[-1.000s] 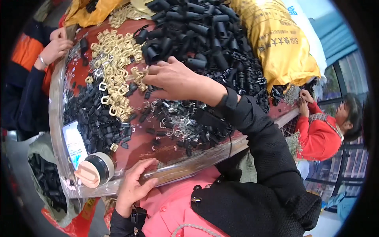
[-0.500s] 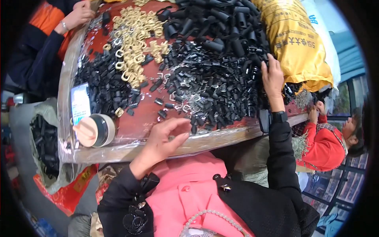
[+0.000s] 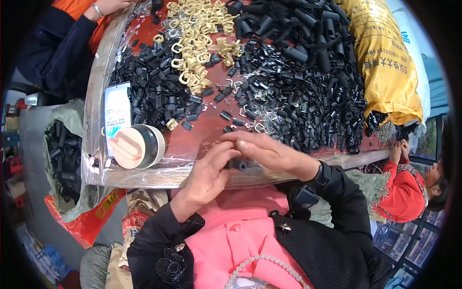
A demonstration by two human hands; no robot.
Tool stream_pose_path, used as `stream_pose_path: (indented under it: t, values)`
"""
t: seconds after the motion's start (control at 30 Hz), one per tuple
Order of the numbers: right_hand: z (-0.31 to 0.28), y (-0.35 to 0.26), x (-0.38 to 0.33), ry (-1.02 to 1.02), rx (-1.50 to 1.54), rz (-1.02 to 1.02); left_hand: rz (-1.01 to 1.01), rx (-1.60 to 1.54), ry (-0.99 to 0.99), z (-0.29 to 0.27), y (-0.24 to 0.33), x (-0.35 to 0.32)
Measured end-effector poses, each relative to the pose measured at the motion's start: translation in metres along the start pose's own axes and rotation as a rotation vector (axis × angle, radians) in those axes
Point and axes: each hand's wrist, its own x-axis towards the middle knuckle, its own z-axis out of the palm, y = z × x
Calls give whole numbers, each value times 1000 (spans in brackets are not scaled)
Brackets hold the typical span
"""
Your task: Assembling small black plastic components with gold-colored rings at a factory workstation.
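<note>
My left hand [image 3: 209,176] and my right hand [image 3: 272,151] meet over the table's near edge, fingertips touching. A small black tubular plastic part [image 3: 241,165] shows below the joined fingers, its round end facing me. The curled fingers of my left hand appear closed around it. Those of my right hand are pressed together against the left fingertips; whatever they pinch is hidden. Just beyond lie loose small black plastic pieces [image 3: 308,108] mixed with silvery wire clips [image 3: 262,126].
On the red table [image 3: 192,137] are cream buckle-like rings [image 3: 197,58], larger black tubes [image 3: 293,29], a phone [image 3: 117,108] and a pink-lidded jar [image 3: 139,147]. A yellow sack [image 3: 385,58] stands at right. Other people sit at far left and right; a sack [image 3: 72,113] of black parts stands at left.
My right hand has come from the pile beside the yellow sack to meet my left hand. The left fingers have curled inward. The whole view has shifted slightly.
</note>
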Motion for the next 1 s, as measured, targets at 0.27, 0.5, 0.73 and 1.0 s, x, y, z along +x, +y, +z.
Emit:
stream_pose_path:
  t: [0.27,0.5,0.73,1.0]
  values:
    - [-40,8,54,38,-1428,-453,-682,-913,162,-11,-1,-12]
    - [-29,17,60,92,-1574,-378,-658,-881,251,-2,-10,-7]
    - [-20,9,66,137,-1453,-313,-544,-573,280,-4,-12,-13]
    - [-25,16,62,60,-1423,-299,-611,-680,291,-4,-4,-10]
